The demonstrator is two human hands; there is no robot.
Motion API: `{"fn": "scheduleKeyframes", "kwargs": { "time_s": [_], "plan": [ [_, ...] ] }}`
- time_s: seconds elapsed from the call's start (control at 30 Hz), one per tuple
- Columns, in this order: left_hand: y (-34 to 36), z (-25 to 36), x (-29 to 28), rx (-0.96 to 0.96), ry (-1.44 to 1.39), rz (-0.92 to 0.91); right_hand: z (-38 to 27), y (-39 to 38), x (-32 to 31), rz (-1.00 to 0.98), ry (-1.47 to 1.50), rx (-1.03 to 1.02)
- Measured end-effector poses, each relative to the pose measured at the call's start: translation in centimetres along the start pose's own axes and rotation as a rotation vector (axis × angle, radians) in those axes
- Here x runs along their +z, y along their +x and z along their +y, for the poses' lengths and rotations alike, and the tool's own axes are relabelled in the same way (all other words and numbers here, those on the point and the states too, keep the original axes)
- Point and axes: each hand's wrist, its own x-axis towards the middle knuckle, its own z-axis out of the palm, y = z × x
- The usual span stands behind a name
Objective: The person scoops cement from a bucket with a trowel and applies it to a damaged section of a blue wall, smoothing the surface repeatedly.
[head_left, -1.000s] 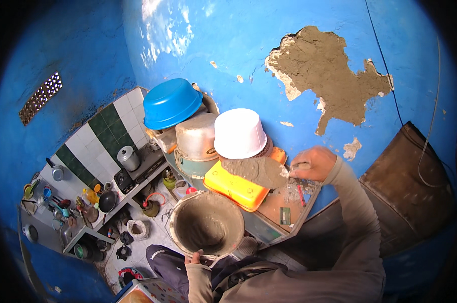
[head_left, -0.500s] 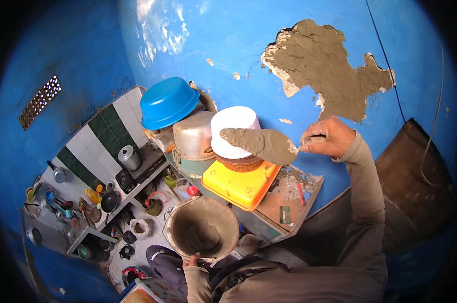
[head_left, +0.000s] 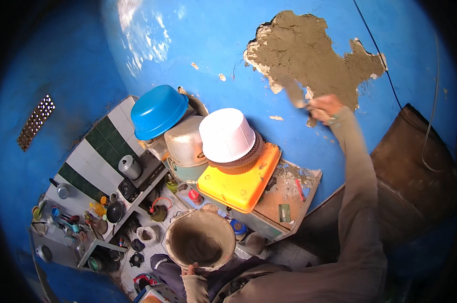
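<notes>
Trowel [head_left: 293, 93]: blade blurred, tilted at the lower left edge of the grey-brown plaster patch [head_left: 309, 53]; whether it touched could not be told.
Right hand [head_left: 326, 107]: fingers were closed around the trowel's handle.
Left hand [head_left: 190, 269]: fingers were clamped over the near rim of the bucket [head_left: 185, 227].
Bucket: stood open-mouthed, mortar-smeared inside, nearer the person than the yellow tray [head_left: 233, 189].
Yellow tray: lay beneath a brown basket [head_left: 244, 164] and an upturned white tub [head_left: 226, 134].
</notes>
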Motion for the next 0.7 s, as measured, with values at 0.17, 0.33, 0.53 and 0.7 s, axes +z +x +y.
{"fn": "scheduleKeyframes", "kwargs": {
  "time_s": [0.17,0.33,0.53,0.7],
  "plan": [
    [-0.2,-0.9,-2.1,-0.045,0.028,0.093,-6.8,-8.9,-1.9,0.232,0.04,-0.236],
    [0.8,-0.9,0.9,-0.089,0.022,0.077,-2.3,-12.3,-0.8,0.432,-0.176,-0.018],
    [0.2,-1.2,0.6,-0.064,-0.008,0.044,8.3,-7.7,5.1,0.507,-0.963,-0.336],
    [0.8,-1.8,0.0,-0.065,-0.014,0.105,2.8,-5.4,8.0,0.621,-1.423,-0.243]
  ]
}}
